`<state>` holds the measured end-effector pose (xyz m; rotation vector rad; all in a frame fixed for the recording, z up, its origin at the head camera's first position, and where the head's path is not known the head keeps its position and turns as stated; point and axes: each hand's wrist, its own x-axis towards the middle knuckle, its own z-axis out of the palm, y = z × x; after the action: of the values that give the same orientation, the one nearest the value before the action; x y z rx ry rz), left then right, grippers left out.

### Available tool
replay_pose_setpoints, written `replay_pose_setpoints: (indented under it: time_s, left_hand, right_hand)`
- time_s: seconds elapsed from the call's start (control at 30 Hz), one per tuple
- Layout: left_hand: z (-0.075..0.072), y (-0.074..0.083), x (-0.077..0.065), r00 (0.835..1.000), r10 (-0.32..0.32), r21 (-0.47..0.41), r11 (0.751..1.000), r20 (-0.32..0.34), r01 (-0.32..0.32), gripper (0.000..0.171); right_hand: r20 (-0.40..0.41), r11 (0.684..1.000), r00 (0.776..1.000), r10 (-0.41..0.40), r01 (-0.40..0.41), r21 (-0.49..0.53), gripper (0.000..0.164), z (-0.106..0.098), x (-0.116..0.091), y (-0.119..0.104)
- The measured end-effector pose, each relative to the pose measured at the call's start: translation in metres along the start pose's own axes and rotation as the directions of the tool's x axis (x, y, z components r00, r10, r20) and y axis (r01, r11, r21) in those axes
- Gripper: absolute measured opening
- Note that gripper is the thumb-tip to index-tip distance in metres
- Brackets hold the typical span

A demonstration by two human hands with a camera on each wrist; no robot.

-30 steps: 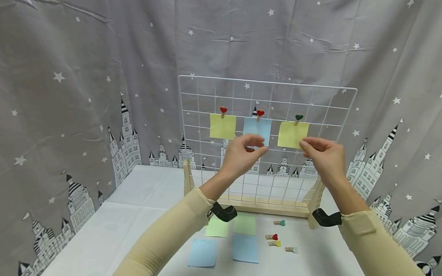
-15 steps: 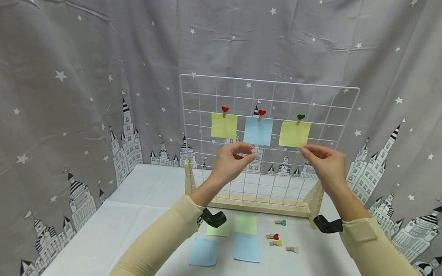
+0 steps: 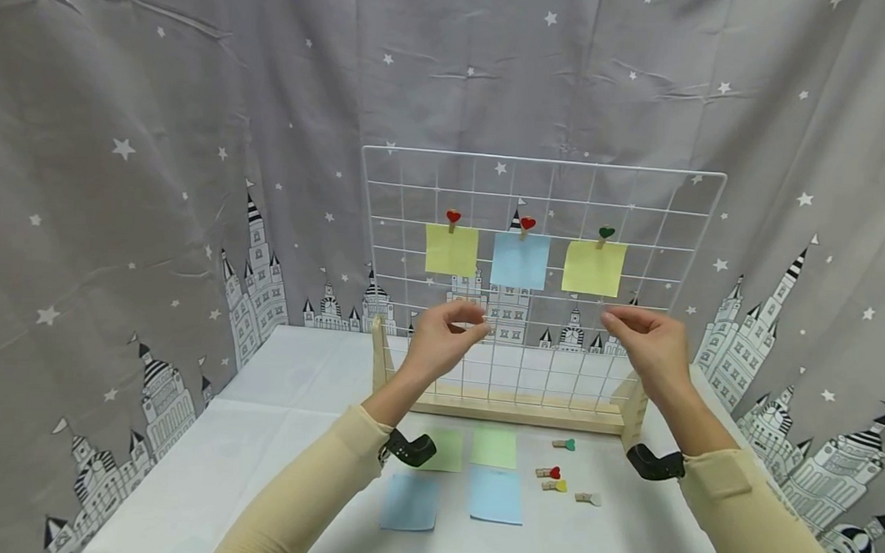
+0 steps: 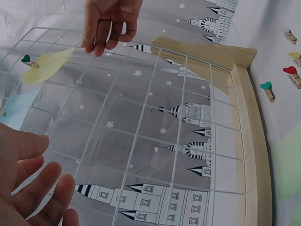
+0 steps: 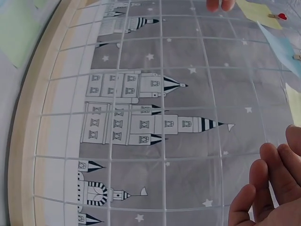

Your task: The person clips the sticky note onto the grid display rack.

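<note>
A white wire grid [image 3: 512, 380] stands upright in a wooden base [image 3: 511, 409]. Along one of its upper wires hang three paper notes. A yellow note [image 3: 450, 250] on the left and a blue note [image 3: 520, 261] in the middle each have a red heart clothespin. The right yellow note [image 3: 594, 269] hangs from a dark green heart clothespin [image 3: 606, 234]. My right hand [image 3: 649, 346] is just below that note's lower right corner, its fingers loosely bent and holding nothing. My left hand [image 3: 439, 339] hovers before the grid, below and left of the blue note, fingers relaxed with nothing in them.
On the white table, two green notes [image 3: 494, 448] and two blue notes [image 3: 496, 496] lie before the base. To their right are loose clothespins with green [image 3: 569, 444], red [image 3: 554, 473], yellow [image 3: 559, 486] and pale [image 3: 592, 500] hearts. A grey castle-print curtain [image 3: 153, 211] hangs behind.
My left hand has drawn away from the blue note, down and to the left. My right hand has come off the corner of the right yellow note and sits slightly lower.
</note>
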<state>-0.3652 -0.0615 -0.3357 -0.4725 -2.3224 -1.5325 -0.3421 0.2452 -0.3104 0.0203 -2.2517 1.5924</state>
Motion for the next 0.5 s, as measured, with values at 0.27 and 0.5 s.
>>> replay_pose_setpoints:
  time_s: [0.27,0.5]
  left_hand:
    - [-0.006,-0.013,-0.005,0.999,-0.021,0.020,1.000,-0.035,0.022,0.021]
    - [-0.013,-0.023,-0.009,0.999,-0.022,0.046,0.999,-0.047,0.025,0.023]
  right_hand:
    - [0.033,1.000,0.999,0.017,-0.017,0.005,0.050,0.003,-0.002,0.010]
    - [0.031,1.000,0.999,0.027,-0.027,-0.001,0.050,0.006,-0.006,0.016]
